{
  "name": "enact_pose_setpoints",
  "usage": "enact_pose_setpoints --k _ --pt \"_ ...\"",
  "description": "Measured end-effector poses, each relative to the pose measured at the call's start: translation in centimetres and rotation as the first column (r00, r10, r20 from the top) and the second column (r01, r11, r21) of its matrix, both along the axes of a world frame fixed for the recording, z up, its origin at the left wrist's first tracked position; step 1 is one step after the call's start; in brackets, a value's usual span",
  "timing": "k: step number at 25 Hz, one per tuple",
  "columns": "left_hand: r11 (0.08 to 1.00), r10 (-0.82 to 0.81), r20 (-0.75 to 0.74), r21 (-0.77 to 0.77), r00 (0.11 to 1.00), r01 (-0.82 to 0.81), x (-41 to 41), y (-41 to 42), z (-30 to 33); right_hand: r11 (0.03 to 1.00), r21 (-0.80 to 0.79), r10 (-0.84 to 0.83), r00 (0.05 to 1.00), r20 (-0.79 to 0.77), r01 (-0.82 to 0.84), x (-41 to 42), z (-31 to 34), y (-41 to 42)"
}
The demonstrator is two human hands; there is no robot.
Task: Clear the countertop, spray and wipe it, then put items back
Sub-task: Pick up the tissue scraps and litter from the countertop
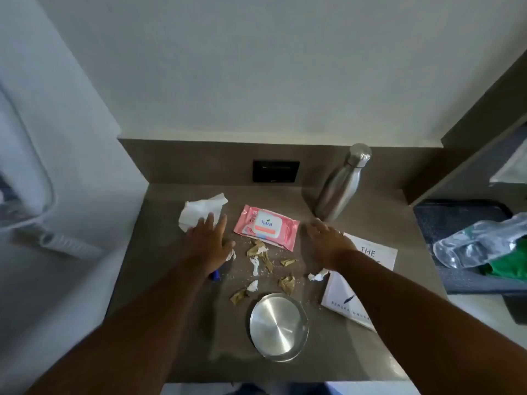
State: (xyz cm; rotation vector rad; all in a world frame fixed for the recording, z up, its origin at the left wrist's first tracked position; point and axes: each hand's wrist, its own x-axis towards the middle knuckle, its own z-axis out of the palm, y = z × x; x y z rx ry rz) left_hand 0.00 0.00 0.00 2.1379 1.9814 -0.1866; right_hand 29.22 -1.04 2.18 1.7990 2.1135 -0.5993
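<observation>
Head view: both hands reach over the brown worktop (159, 323), each grip released with fingers straight. Left hand (206, 242) lies just beside a crumpled white tissue (199, 208); right hand (328, 242) hovers over a white book (370, 260). Between them lie a pink Kara wipes pack (266, 228), dry leaf scraps (259, 252) and a steel plate (278, 326); a steel bottle (340, 186) stands behind.

Both forearms are bare from the frame's lower edge to the wrists, with no sleeve in view. The left hand (209, 240) and the right hand (328, 240) wear no gloves, and neither wrist carries a watch.
</observation>
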Motion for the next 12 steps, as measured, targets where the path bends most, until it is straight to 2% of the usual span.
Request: enact_pose_setpoints --k 5,8,12 --pt "0.998 0.03 -0.033 0.059 0.999 -0.028 0.3 1.3 -1.3 0.985 -0.086 0.159 0.979 0.13 -0.148 0.9 -0.2 1.5" --pt "0.994 0.042 -0.032 0.105 0.999 -0.039 0.7 1.4 -1.5 0.984 -0.136 0.125 0.99 0.061 -0.116 2.0 -0.4 -0.8" --pt "0.995 0.053 -0.029 0.089 0.998 -0.051 1.3 1.9 -1.0 0.964 -0.138 0.234 0.972 0.035 -0.227 3.1 -0.4 -3.2"
